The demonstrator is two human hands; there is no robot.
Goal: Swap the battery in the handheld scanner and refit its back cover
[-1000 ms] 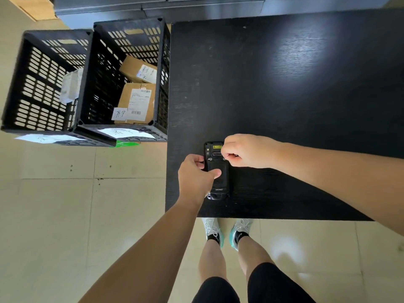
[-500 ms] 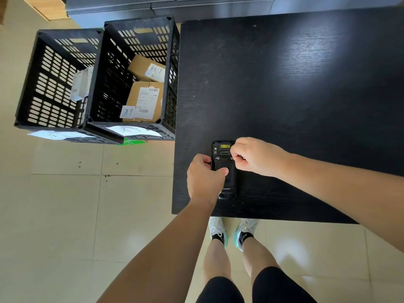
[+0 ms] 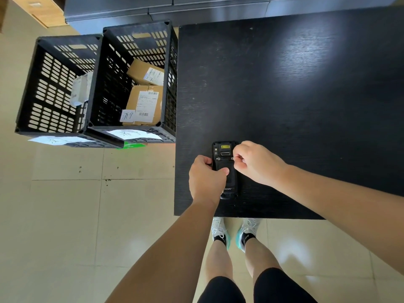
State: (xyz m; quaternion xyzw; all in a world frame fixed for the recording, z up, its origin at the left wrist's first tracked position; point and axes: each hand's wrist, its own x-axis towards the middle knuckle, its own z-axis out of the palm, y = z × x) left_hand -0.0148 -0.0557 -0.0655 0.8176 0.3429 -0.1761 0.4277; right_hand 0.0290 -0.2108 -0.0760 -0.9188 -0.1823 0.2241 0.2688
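Observation:
A black handheld scanner (image 3: 225, 162) lies back side up near the front left corner of the black table (image 3: 295, 95), its yellow-labelled scan end pointing away from me. My left hand (image 3: 206, 179) grips the scanner's left side, thumb pressed on the back cover. My right hand (image 3: 254, 161) is at the upper right of the cover, its fingertips pinched on the small right latch. A matching latch shows on the cover's left. The battery is hidden under the cover.
Two black slotted crates (image 3: 135, 84) stand on the tiled floor left of the table, one with cardboard parcels (image 3: 144, 106), the other (image 3: 56, 88) with a white packet. Grey cabinets (image 3: 166, 9) run along the back. My feet are under the table's front edge.
My right hand has shifted slightly right, off the middle of the cover to its right latch. The left hand keeps its hold on the scanner. The camera has drifted left.

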